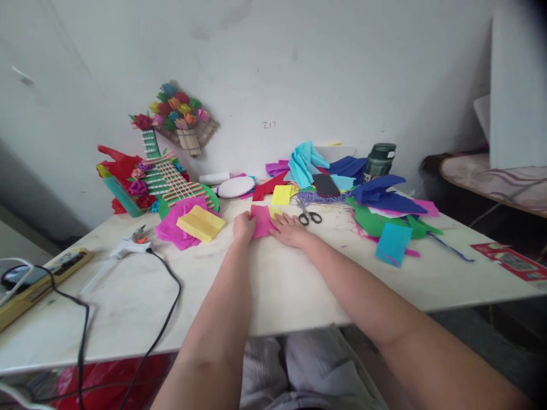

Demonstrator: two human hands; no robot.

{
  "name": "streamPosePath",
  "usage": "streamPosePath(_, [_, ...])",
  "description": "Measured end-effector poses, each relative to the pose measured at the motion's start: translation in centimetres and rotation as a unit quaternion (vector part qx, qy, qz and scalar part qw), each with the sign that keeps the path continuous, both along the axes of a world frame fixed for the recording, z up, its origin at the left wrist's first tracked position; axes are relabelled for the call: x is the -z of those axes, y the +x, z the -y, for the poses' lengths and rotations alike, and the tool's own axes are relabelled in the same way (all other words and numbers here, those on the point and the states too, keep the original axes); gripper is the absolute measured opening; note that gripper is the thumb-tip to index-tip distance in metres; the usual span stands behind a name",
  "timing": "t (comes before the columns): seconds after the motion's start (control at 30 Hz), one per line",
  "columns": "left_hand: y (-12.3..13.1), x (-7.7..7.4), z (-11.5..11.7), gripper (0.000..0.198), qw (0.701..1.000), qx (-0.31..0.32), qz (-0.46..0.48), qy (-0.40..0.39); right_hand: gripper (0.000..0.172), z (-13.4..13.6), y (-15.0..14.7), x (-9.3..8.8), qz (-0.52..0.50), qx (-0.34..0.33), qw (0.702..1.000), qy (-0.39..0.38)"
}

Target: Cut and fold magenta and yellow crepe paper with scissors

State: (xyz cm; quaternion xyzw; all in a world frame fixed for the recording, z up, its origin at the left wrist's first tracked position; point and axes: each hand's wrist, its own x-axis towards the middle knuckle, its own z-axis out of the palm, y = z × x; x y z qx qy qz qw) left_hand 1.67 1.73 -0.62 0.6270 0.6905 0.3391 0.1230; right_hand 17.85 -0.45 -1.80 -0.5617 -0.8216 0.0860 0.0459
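A small pink sheet of paper [260, 221] lies on the table between my hands, with a bit of yellow paper [274, 212] showing at its right end. My left hand [243, 227] is closed at the paper's left edge, thumb and fingers pinching it. Stretched out flat, my right hand [289, 229] rests its fingers on the right side of the pink paper. Black-handled scissors [310, 217] lie just beyond my right hand. Behind the pink sheet is a folded yellow paper [281, 195].
Magenta paper [173, 228] under a yellow sheet [201, 223], a glue gun [132, 245] with a black cord and a power strip [64, 267] lie left. A paper-flower guitar [171, 179] leans behind. Rightward are a phone [326, 185], blue paper [384, 193] and a dark bottle [379, 159].
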Motion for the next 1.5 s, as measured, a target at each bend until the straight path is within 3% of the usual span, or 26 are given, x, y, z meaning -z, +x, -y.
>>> streamPosePath(0.3, [-0.1,-0.2,0.4,0.020,0.999,-0.005,-0.045,0.002,0.076,-0.5,2.1,-0.3,0.009,0.006,1.000,-0.012])
streamPosePath(0.43, [-0.3,-0.2,0.3,0.021,0.999,-0.008,-0.041,0.015,0.059,-0.7,2.9,-1.2,-0.018,0.025,0.999,0.019])
streamPosePath(0.5, [-0.5,-0.1,0.1,0.021,0.999,-0.009,-0.033,0.023,0.050,-0.7,3.6,-2.0,-0.033,0.058,0.994,0.085])
streamPosePath(0.6, [-0.7,0.2,-0.1,0.021,0.999,-0.005,-0.015,0.037,0.041,-0.6,4.9,-3.0,-0.029,0.160,0.976,0.146])
streamPosePath(0.7, [-0.9,0.3,-0.3,0.021,0.999,0.002,0.011,0.049,0.035,-0.5,6.3,-3.6,-0.005,0.261,0.958,0.120])
streamPosePath(0.83, [-1.1,0.3,-0.4,0.022,0.998,0.001,0.032,0.055,0.036,-0.6,7.0,-3.7,0.008,0.291,0.954,0.077])
streamPosePath(1.03, [-1.2,0.3,-0.4,0.021,0.998,0.002,0.049,0.046,0.035,-0.2,6.8,-3.9,0.029,0.270,0.960,0.075])
streamPosePath(1.13, [-1.2,0.3,-0.5,0.023,0.999,0.001,0.041,0.034,0.032,0.0,6.2,-4.0,0.038,0.242,0.959,0.145])
streamPosePath(1.27, [-1.2,0.2,-0.5,0.026,1.000,-0.004,0.025,0.010,0.039,0.0,4.4,-3.4,0.005,0.127,0.961,0.246])
streamPosePath(1.5, [-1.2,0.2,-0.7,0.028,1.000,-0.012,0.002,-0.001,0.046,-0.5,0.4,-1.2,-0.009,-0.020,0.973,0.228])
